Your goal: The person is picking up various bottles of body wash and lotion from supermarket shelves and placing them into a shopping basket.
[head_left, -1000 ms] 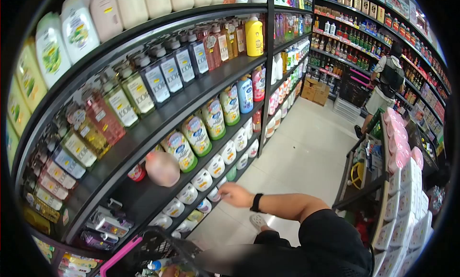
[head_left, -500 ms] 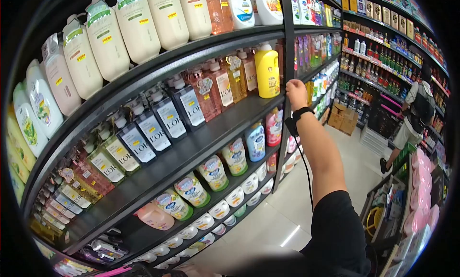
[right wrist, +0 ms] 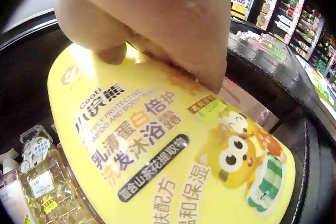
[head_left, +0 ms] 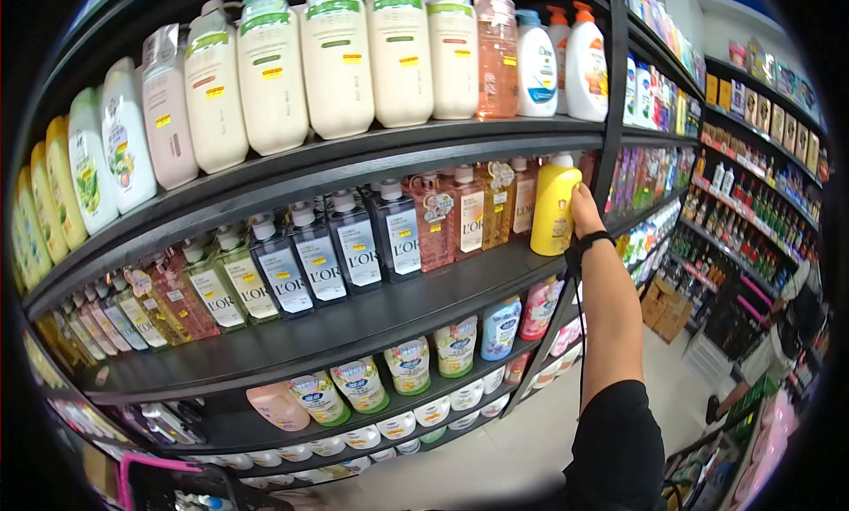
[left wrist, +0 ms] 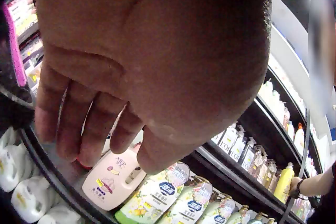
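Observation:
My right hand (head_left: 584, 209) grips a yellow bottle of shampoo and body wash (head_left: 554, 206) near its top, at the right end of the middle shelf (head_left: 354, 312). In the right wrist view, its label (right wrist: 131, 129) with a cartoon animal faces the camera, and the fingers curl over the shoulder. My left hand (left wrist: 152, 50) spans the left wrist view with fingers extended downward and nothing held. Past its fingertips a pink bottle with a handle (left wrist: 107, 182) stands on a lower shelf, beside white-and-green bottles (left wrist: 157, 192). The left hand is outside the head view.
Pump bottles (head_left: 354, 246) line the middle shelf left of the yellow bottle, and large cream bottles (head_left: 336, 69) fill the shelf above. A black upright (head_left: 613, 95) stands close to my right hand. Low at left is a black basket with a pink rim (head_left: 133, 462). Another person (head_left: 787, 325) is at the right.
My right hand has risen from low by the bottom shelves to the yellow bottle and taken hold of it. The head view has tilted up, showing more upper shelf.

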A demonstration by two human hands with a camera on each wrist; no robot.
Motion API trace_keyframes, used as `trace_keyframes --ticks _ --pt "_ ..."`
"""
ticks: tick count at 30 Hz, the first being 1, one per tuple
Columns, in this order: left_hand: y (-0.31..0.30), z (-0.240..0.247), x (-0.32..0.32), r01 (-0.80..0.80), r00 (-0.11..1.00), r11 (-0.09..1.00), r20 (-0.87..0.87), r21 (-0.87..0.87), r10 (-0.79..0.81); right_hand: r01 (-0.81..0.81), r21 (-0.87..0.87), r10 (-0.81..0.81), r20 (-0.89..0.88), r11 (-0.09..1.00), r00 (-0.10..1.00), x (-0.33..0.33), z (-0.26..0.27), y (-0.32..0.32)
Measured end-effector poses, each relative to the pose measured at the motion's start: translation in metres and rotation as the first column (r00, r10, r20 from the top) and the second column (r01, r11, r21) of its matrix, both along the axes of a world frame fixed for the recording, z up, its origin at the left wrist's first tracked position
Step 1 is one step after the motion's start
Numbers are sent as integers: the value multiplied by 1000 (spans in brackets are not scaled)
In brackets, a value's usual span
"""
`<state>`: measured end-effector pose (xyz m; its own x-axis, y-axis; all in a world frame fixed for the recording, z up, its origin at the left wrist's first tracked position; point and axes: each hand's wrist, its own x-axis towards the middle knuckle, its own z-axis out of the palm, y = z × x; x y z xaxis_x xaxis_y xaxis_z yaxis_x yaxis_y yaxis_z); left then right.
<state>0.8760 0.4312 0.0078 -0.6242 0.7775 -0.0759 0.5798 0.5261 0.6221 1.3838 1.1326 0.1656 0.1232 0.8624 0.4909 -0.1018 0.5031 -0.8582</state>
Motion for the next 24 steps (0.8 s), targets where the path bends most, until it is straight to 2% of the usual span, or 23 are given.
trace_keyframes --ticks 1,2,3,5,9,10,13,15,16,17,19,21,22,23,24 --pt "2 2 -1 -57 998 998 36 -39 58 1 6 -1 41 1000 999 3 -4 4" --pt "3 3 -1 -22 998 999 -53 26 23 103 47 -108 127 994 986 3 -7 3" --pt "3 3 0 23 989 996 -146 87 -10 138 75 -148 167 988 975 3 -8 4" --pt "6 6 4 46 989 996 -144 82 -33 208 134 -236 240 969 942 5 -11 3" --pt "20 17 7 118 981 990 -163 74 -105 178 69 -188 189 982 964 1 -8 -8" --pt "24 21 8 109 983 992 -155 58 -99 64 5 -65 104 998 993 -4 -1 -21" --pt "36 28 6 132 989 978 -88 160 -119 -125 -55 129 68 991 989 -13 12 -55" --pt "40 18 -6 271 945 950 -231 155 -232 -221 -120 227 46 968 973 -20 17 -82" --pt "43 13 -8 310 918 940 -303 141 -257 -232 -148 237 15 961 971 -29 20 -102" --pt "48 15 -7 308 924 940 -280 148 -259 -238 -166 245 22 957 969 -32 16 -114" --pt "58 22 -6 290 940 956 -202 50 -275 -271 -160 275 3 949 961 -40 2 -143" --pt "65 -9 -9 325 908 896 -366 303 -205 -330 -145 334 -2 933 943 -55 -8 -186" --pt "65 -10 -13 353 913 905 -299 235 -279 -379 -128 378 -32 917 925 -66 -16 -205" --pt "72 -1 -7 326 936 922 -210 211 -283 -367 -100 372 29 925 928 -83 -20 -237" --pt "80 6 0 337 935 909 -205 247 -291 -399 -105 408 97 911 908 -97 -27 -259"
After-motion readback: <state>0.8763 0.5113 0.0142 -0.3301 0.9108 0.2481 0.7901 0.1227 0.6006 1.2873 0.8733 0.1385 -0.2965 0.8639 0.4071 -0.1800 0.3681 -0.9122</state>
